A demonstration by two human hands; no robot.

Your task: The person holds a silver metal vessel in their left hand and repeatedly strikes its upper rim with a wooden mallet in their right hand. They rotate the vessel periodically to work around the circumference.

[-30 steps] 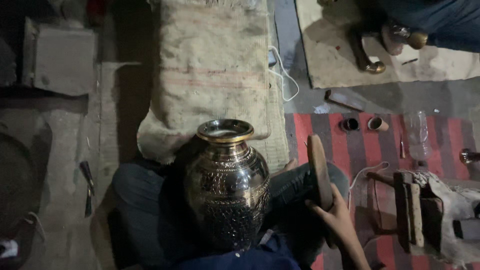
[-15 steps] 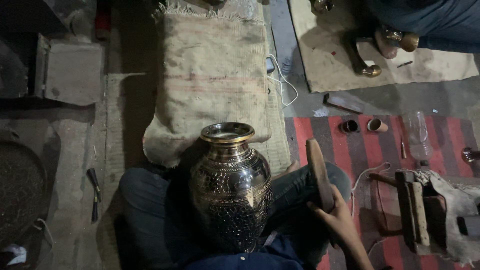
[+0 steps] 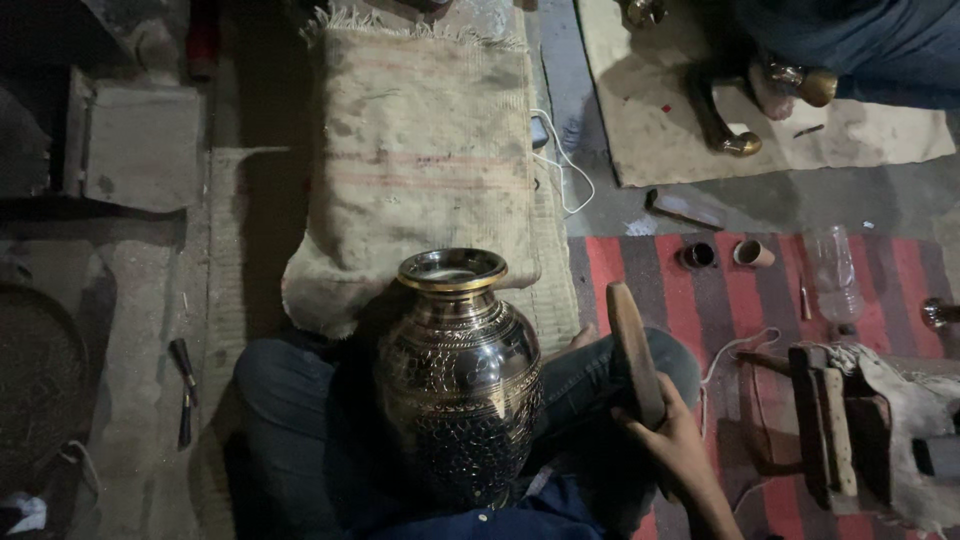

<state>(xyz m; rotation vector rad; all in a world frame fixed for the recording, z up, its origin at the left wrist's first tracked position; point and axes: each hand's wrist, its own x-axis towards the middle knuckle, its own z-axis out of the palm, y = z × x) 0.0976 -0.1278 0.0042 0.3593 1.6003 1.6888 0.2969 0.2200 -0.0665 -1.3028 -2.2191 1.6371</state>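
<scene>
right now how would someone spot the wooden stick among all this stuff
Start at the big engraved metal vase resting between the seated person's legs. Just right of it, the right hand grips a flat wooden stick pointing up; unlike the floor tools, it is the only one held.

Wooden mallet (image 3: 634, 352): long, flat, light brown; gripped at its lower end, blade tilted up and away from the fist. Brass vase (image 3: 458, 375): engraved, dark-bodied, gold-rimmed, upright between the knees, just left of the grip.
</scene>
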